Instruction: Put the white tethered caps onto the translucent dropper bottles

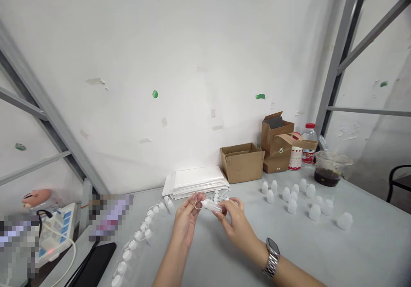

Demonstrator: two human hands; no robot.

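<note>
Between my two hands, just above the grey table, a small translucent squeeze bottle [212, 206] lies tilted on its side, with a thin white loop at its nozzle end. My right hand [233, 214], with a metal-band watch on the wrist, pinches the bottle's body. At the nozzle end, the fingers of my left hand [189, 212] close on the cap and its loop. Several small white nozzle parts [217, 195] lie behind the hands. To the left a curved row of capped bottles [138, 235] stands on the table.
Several uncapped small bottles [292, 205] stand at the right. Along the wall are stacked white envelopes [195, 182], a cardboard box [245, 167], a brown paper bag [272, 150], a red-capped bottle [308, 143] and a bowl of dark liquid [328, 176]. A black power bank-like slab [94, 265] lies front left.
</note>
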